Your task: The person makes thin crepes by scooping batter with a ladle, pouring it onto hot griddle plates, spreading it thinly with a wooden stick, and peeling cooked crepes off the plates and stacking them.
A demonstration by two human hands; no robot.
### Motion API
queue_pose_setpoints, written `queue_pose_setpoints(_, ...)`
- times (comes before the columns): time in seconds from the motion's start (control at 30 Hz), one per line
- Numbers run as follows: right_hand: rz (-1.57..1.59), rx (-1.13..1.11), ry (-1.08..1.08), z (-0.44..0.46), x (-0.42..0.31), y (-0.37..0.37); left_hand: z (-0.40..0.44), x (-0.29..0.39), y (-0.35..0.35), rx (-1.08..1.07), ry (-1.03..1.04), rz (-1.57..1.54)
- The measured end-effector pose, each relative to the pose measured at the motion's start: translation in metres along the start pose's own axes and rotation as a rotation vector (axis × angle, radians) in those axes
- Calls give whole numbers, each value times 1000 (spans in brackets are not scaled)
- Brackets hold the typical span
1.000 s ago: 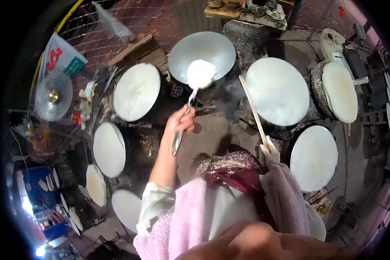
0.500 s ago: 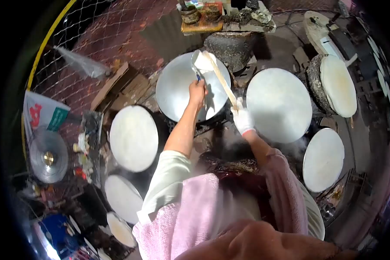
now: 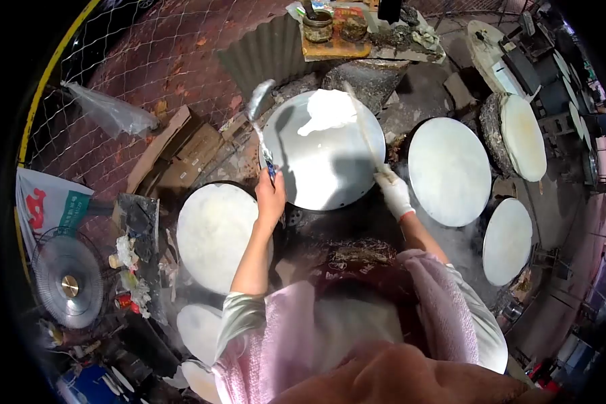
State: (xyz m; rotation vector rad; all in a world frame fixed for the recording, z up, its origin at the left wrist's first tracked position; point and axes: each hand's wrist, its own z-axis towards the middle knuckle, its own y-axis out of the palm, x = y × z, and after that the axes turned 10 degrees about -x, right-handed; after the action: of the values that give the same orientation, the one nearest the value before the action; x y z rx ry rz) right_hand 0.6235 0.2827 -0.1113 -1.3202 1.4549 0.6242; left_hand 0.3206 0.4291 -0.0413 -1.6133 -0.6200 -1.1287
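Note:
My bare left hand (image 3: 271, 196) is closed round the handle of a ladle (image 3: 261, 101), whose wet bowl hangs past the left rim of a round griddle (image 3: 303, 178). White batter (image 3: 331, 109) lies in a pool on the far part of that griddle. In a white glove, my right hand (image 3: 395, 195) grips a long wooden stick (image 3: 365, 128). The stick slants away over the right side of the griddle, its far end beside the batter; motion blurs it, and I cannot tell whether it touches the surface.
Other pale-topped round griddles stand left (image 3: 215, 236) and right (image 3: 449, 172) of me. A fan (image 3: 69, 284) and wire fence (image 3: 161, 60) are at the left. Crusted pots (image 3: 318, 28) sit on a ledge at the back. Steam drifts near the right-hand griddles.
The ladle has swung left, off the griddle, with my left hand. Batter now lies on the griddle's far part. My right hand has shifted slightly right and nearer with the stick.

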Motion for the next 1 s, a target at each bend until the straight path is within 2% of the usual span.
queue_pose_setpoints(0.1, 277, -201, 174, -5, -50, 32, -16, -2, 0, -117, -122, -42)
queue_pose_setpoints(0.13, 163, -211, 110, 1, -43, 29, -22, 0, 0, -145, -173, -42)
queue_pose_setpoints(0.17, 53, -223, 45, 8, -30, 25, -33, 5, -3, -109, -114, -25)
queue_pose_setpoints(0.2, -55, -234, -17, 13, -21, 16, -43, 33, -8, -89, -244, -193)
queue_pose_setpoints(0.23, -233, -210, -55, 6, -43, -8, -53, 30, -10, -31, -183, -201)
queue_pose_setpoints(0.27, -265, -204, -126, 25, -18, -29, -59, 27, -12, 33, -115, -206)
queue_pose_setpoints(0.33, -120, -93, -29, 44, 4, -61, -72, 46, -16, 86, -128, -220)
queue_pose_setpoints(0.4, -11, -309, -34, 43, -9, -48, -83, 45, -12, 131, -188, -308)
queue_pose_setpoints(0.43, 121, -358, 33, 40, -24, -32, -87, 42, -9, 136, -220, -314)
queue_pose_setpoints(0.5, 76, -451, 218, 35, -59, -15, -93, 47, -4, 139, -337, -343)
queue_pose_setpoints(0.53, 10, -502, 243, 39, -63, -13, -95, 51, -1, 137, -391, -356)
queue_pose_setpoints(0.63, -265, -428, -89, 53, -50, -50, -111, 55, 4, 197, -444, -350)
queue_pose_setpoints(0.73, 128, -387, -66, 102, -18, -86, -124, 47, 10, 251, -439, -288)
queue_pose_setpoints(0.77, 52, -452, -31, 104, -10, -84, -127, 47, 12, 251, -444, -287)
queue_pose_setpoints(0.83, -111, -581, 23, 92, -51, -66, -126, 48, 19, 265, -476, -330)
queue_pose_setpoints(0.87, -157, -635, 282, 79, -82, -56, -127, 50, 21, 267, -482, -353)
queue_pose_setpoints(0.93, -221, -730, 349, 76, -86, -50, -127, 52, 26, 268, -490, -398)
queue_pose_setpoints(1.0, -331, -616, 27, 90, -73, -69, -128, 53, 28, 289, -511, -342)
